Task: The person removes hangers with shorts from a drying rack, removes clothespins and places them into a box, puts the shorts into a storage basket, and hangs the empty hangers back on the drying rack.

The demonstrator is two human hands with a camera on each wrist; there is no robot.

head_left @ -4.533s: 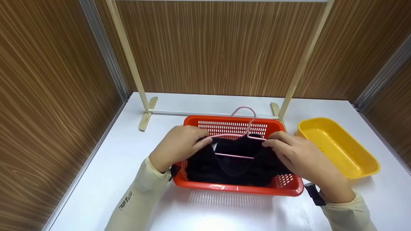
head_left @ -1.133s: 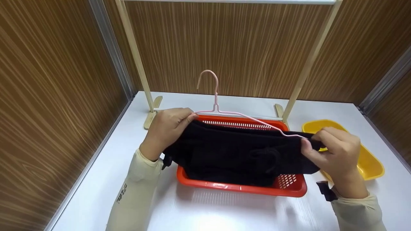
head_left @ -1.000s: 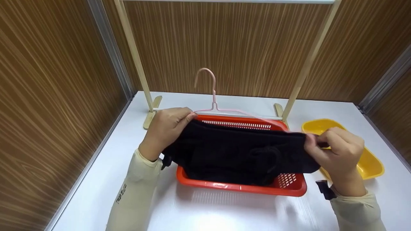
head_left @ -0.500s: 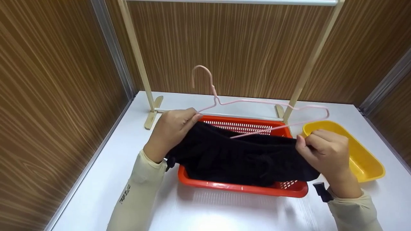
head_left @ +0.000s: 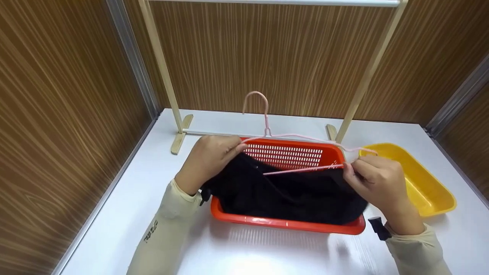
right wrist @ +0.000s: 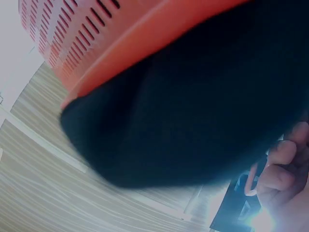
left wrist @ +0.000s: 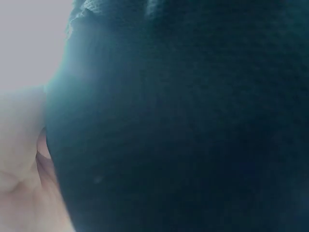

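Note:
My left hand point(head_left: 210, 162) pinches the upper left edge of a black garment point(head_left: 290, 202) together with the left arm of a pink hanger point(head_left: 267, 124). My right hand point(head_left: 382, 183) grips the garment's upper right edge, thumb toward me. The hanger's hook points up. Its right end sticks out behind the right hand, and its lower bar runs from the garment's opening to that hand; whether the fingers hold the bar cannot be told. The garment sags into a red basket point(head_left: 282, 223). Dark cloth point(left wrist: 183, 121) fills most of the left wrist view. Curled fingers point(right wrist: 277, 178) show in the right wrist view.
Behind the basket stands a wooden rack with a white top rail point(head_left: 275, 2) and a low white crossbar point(head_left: 206, 133). A yellow tub point(head_left: 428, 187) lies to the right, near the right hand. Wood-patterned walls point(head_left: 267, 57) enclose the white table point(head_left: 126, 202).
Over the last second the hanger's right side has come out of the right hand's grasp, swung up above the garment, then dropped behind the hand. The right hand has moved left; the garment's opening sags.

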